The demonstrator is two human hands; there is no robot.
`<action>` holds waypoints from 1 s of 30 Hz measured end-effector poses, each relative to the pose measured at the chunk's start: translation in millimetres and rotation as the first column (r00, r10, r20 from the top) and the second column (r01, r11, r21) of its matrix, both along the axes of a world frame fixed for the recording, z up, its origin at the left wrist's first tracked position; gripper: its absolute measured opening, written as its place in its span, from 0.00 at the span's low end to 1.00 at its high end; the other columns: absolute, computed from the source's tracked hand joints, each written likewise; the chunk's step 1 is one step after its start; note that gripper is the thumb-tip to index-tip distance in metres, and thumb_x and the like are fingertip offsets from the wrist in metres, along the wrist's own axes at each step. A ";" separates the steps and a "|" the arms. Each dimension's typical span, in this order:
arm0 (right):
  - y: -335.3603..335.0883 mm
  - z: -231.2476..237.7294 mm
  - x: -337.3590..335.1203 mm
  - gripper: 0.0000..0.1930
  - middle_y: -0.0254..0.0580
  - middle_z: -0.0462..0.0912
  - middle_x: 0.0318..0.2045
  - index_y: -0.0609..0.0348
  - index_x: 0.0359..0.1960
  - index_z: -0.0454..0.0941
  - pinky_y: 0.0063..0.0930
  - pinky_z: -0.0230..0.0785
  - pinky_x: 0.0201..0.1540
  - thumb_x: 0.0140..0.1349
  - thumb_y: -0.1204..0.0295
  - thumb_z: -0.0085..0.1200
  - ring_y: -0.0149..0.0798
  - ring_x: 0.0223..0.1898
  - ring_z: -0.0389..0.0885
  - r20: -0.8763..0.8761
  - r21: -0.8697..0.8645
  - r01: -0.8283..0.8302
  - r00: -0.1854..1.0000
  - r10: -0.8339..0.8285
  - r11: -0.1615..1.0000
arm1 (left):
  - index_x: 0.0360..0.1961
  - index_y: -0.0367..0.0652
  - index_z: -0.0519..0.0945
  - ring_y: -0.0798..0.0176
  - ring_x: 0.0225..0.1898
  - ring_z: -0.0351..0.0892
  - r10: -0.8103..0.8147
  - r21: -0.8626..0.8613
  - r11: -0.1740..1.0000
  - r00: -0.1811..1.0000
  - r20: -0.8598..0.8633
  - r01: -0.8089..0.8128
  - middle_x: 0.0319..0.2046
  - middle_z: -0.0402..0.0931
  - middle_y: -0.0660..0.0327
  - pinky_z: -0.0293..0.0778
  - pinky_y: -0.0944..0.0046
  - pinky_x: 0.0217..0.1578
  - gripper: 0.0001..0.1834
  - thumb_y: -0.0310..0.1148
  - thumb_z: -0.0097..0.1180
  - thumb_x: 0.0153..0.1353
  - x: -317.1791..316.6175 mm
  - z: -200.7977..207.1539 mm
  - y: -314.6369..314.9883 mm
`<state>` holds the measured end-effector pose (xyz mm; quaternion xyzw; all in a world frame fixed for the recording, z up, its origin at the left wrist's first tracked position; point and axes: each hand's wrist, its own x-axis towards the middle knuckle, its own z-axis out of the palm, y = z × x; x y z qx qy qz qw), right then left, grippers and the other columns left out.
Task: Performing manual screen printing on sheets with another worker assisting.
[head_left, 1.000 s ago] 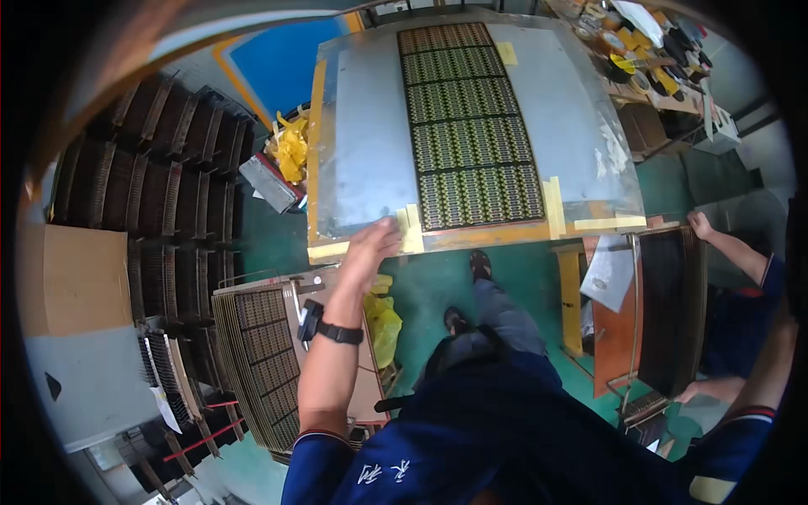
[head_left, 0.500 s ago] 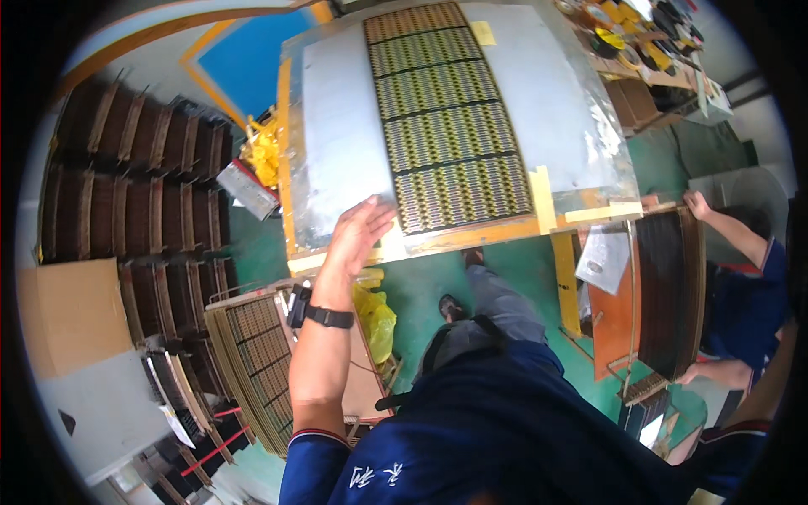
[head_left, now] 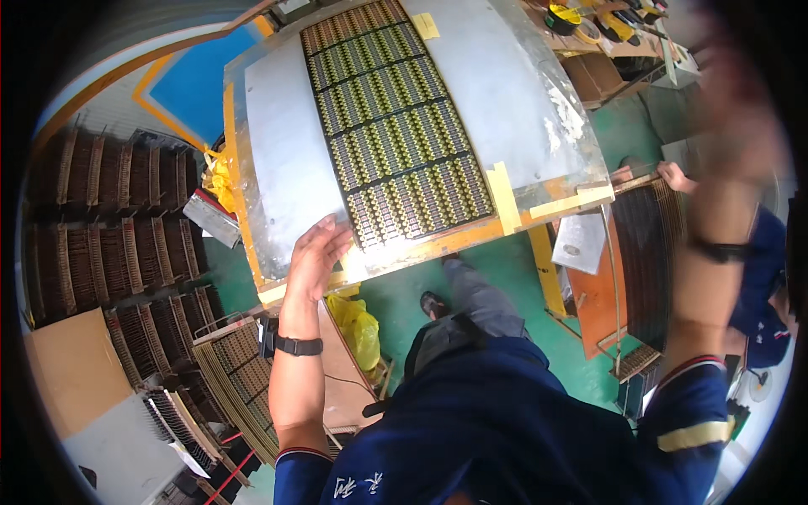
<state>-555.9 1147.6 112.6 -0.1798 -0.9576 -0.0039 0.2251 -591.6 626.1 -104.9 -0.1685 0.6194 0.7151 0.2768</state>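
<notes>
A long flat panel (head_left: 404, 126), covered in rows of small yellow-green and dark patterns split by dark bands, lies on a pale worktable (head_left: 282, 151). My left hand (head_left: 316, 257) is at the panel's near left corner, fingers extended and slightly bent, fingertips by its edge. Whether they press on it I cannot tell. My right hand (head_left: 741, 109) is raised at the far right, away from the table, badly smeared by motion; its fingers and anything in them cannot be made out. Yellow tape strips (head_left: 503, 198) lie along the panel's near right corner and the table edge.
A rack of similar panels (head_left: 240, 370) stands at my lower left, with dark stacked racks (head_left: 118, 252) beyond. At right, a co-worker's hand (head_left: 676, 177) touches a rack of dark panels (head_left: 652, 269). A cluttered bench (head_left: 606, 42) is at the far right; a yellow bag (head_left: 358, 328) hangs below the table.
My right arm has swung up into view on the right. My left hand stays by the panel's corner with its fingers more bent. The whole view has shifted, moving the table leftward in it.
</notes>
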 end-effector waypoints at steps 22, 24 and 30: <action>-250.2 -173.6 0.1 0.10 0.40 0.83 0.33 0.62 0.39 0.81 0.26 0.74 0.39 0.65 0.67 0.54 0.32 0.33 0.80 -0.162 -0.906 0.277 0.473 0.866 -0.320 | 0.64 0.33 0.64 0.48 0.64 0.64 0.648 0.705 0.534 0.761 0.014 -0.467 0.63 0.65 0.47 0.60 0.45 0.65 0.44 0.64 0.40 0.65 77.8 26.1 -148.2; -240.2 -231.8 -65.9 0.12 0.42 0.84 0.35 0.63 0.39 0.82 0.26 0.74 0.40 0.64 0.66 0.55 0.33 0.35 0.81 -0.288 -0.956 -0.135 0.267 0.920 -0.260 | 0.65 0.39 0.62 0.47 0.64 0.63 0.595 0.630 0.656 0.798 -0.091 -0.417 0.65 0.63 0.48 0.59 0.46 0.65 0.37 0.58 0.41 0.68 105.1 20.4 -193.9; -127.5 -288.5 -264.9 0.34 0.46 0.70 0.61 0.57 0.66 0.63 0.38 0.59 0.63 0.67 0.45 0.44 0.43 0.62 0.67 -0.015 -0.993 -0.080 0.799 0.601 0.082 | 0.48 0.36 0.78 0.56 0.44 0.76 0.844 -0.191 0.439 0.476 -0.248 -0.878 0.46 0.78 0.52 0.72 0.56 0.47 0.24 0.48 0.45 0.68 118.7 6.3 -181.0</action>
